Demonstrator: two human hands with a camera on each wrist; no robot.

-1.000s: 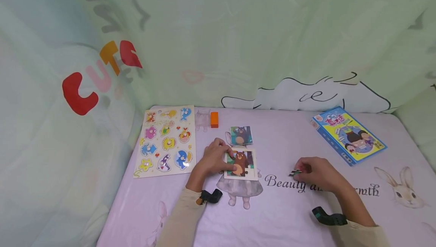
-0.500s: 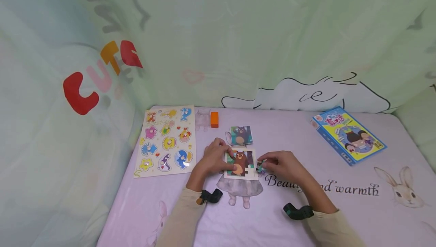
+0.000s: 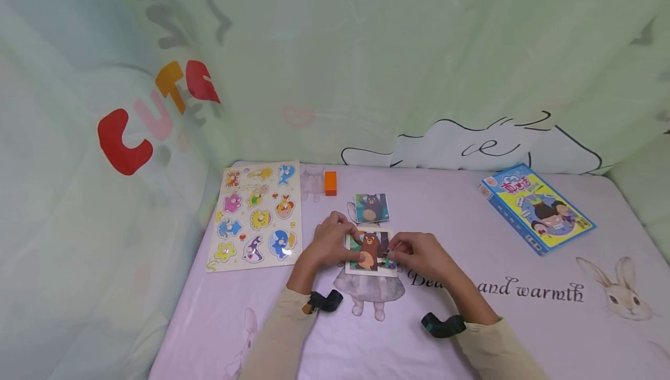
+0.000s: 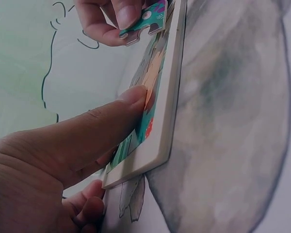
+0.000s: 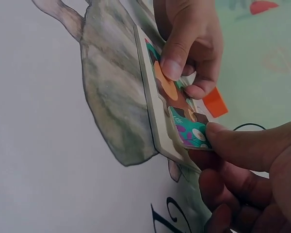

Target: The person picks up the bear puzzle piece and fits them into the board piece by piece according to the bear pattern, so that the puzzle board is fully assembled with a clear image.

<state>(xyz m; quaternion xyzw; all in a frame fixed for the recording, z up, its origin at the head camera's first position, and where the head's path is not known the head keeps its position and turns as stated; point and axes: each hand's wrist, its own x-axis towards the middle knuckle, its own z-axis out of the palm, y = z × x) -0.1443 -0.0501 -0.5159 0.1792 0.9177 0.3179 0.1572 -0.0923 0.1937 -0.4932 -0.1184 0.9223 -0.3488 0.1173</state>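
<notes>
A small jigsaw puzzle board [image 3: 361, 273] with a white rim and a brown bear picture lies before me in the head view. My left hand [image 3: 330, 245] holds it at the left side, thumb pressing on the bear's orange belly and other fingers at the far edge. Between thumb and fingers my right hand [image 3: 425, 252] pinches a puzzle piece [image 5: 188, 130], teal with purple leaves and a white flower. That piece is tilted over the bare lower-right corner of the board. Just beyond lies a matching bear card [image 3: 372, 208].
On the left lies a sea-animal peg board [image 3: 266, 194]. An orange block [image 3: 330, 183] stands at the back, near the curtain [image 3: 314, 77]. At the right rear rests a blue and yellow box [image 3: 539, 208]. A printed pale cloth [image 3: 523, 333] covers the table.
My right hand has come in from the right with the puzzle piece, and it is now over the board's lower-right corner. The left hand has stayed in place.
</notes>
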